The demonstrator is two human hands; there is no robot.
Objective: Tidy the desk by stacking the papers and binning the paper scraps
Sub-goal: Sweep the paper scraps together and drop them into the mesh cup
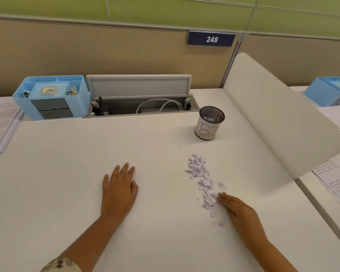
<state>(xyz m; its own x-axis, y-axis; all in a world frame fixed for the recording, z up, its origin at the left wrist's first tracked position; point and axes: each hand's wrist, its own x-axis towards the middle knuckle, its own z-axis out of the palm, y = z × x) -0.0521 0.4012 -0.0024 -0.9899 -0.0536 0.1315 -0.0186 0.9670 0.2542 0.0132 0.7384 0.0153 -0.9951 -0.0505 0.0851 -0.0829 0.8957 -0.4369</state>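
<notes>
Right hand (238,210) lies flat on the worktop (67,173), fingers (225,198) straight and close together, tips touching the near end of the paper scraps (201,181). Nothing pinched. The scrap pile runs as a long strip straight ahead of those fingertips, long axis pointing away toward the mesh bin (210,123), which stands well beyond the far end. Left hand (119,188) rests flat, fingers slightly spread, well apart to the left of the strip, so the right is nearer. Paper stack (0,124) sits far left. Likely next: sweep or gather scraps.
</notes>
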